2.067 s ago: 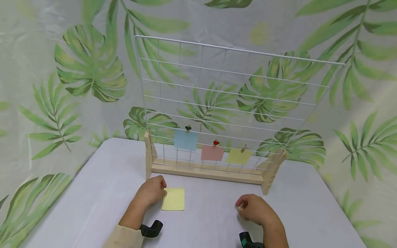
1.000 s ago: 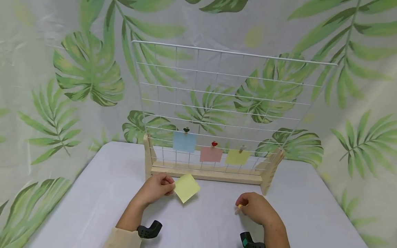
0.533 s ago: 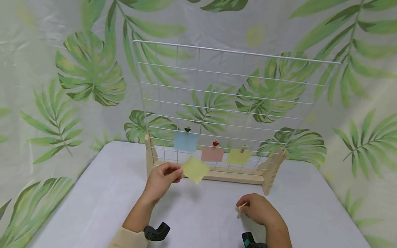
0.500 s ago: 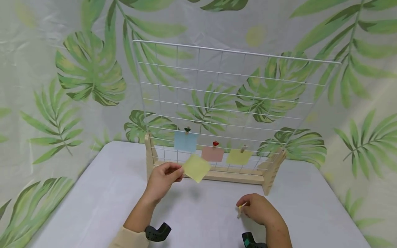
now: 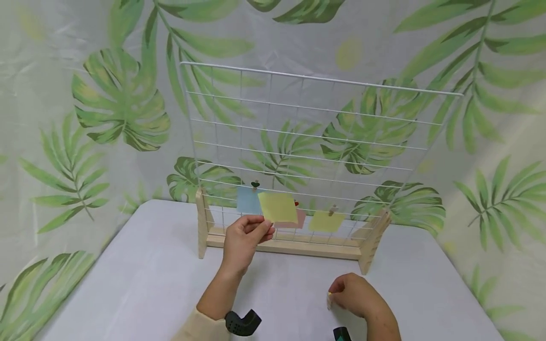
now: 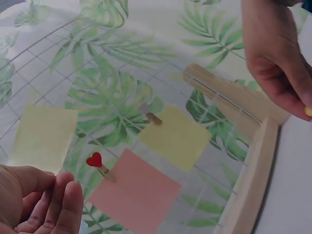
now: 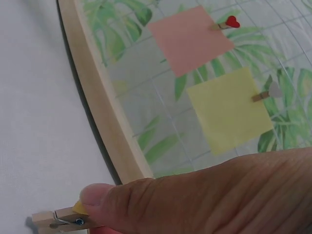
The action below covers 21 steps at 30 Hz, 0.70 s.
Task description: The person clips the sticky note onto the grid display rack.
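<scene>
My left hand (image 5: 245, 241) pinches a yellow sticky note (image 5: 278, 207) by its lower edge, raised before the wire grid. In the head view the note overlaps a blue note (image 5: 247, 201) and a pink note (image 5: 294, 220). My right hand (image 5: 351, 294), low over the table at right, pinches a small wooden clothespin (image 7: 63, 220) with a yellow decoration between thumb and fingers. On the white wire grid (image 5: 315, 137), the pink note hangs from a red heart clip (image 6: 95, 160). Beside it a second yellow note (image 5: 326, 221) hangs from a pale heart clip (image 7: 274, 90).
The grid stands in a wooden base (image 5: 298, 248) with two upright side pieces, at the back of a white-covered table (image 5: 141, 284). A dark green heart clip (image 5: 255, 184) holds the blue note. Behind hangs a leaf-patterned cloth (image 5: 123, 104).
My left hand has lifted the yellow sticky note off the table and carried it up and right, turning it nearly square before the grid. My right hand stays near its place with the clothespin.
</scene>
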Each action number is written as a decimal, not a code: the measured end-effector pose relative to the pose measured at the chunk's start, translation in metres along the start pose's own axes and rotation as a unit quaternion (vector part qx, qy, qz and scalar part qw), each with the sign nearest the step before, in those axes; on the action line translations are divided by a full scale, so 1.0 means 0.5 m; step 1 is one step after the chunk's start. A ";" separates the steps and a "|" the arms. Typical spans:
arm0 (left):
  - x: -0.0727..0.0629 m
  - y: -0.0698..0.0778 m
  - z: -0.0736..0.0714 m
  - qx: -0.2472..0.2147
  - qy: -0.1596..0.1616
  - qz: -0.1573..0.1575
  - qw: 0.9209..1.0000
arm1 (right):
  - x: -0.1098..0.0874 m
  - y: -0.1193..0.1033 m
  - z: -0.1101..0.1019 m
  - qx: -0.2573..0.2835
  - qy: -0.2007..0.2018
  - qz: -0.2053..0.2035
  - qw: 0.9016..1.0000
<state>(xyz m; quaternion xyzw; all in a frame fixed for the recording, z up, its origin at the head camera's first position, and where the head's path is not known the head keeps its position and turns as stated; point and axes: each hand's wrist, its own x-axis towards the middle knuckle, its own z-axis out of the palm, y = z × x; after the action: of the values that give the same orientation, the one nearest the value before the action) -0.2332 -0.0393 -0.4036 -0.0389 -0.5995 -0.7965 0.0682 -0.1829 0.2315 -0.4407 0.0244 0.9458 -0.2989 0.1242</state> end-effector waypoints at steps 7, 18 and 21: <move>0.011 0.005 0.039 0.016 0.044 0.034 0.998 | 0.002 0.017 -0.003 0.026 -0.008 -0.024 0.999; 0.033 0.012 0.060 0.041 0.074 0.070 0.994 | -0.001 0.021 -0.012 0.028 -0.012 -0.020 0.999; 0.039 0.014 0.061 0.047 0.075 0.076 0.993 | -0.002 0.025 -0.014 0.026 -0.012 -0.025 0.999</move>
<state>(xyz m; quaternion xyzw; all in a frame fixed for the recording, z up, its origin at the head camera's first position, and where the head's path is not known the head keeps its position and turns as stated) -0.2519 -0.0129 -0.3856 -0.0215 -0.6245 -0.7609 0.1747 -0.1821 0.2455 -0.4421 0.0001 0.9365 -0.3268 0.1273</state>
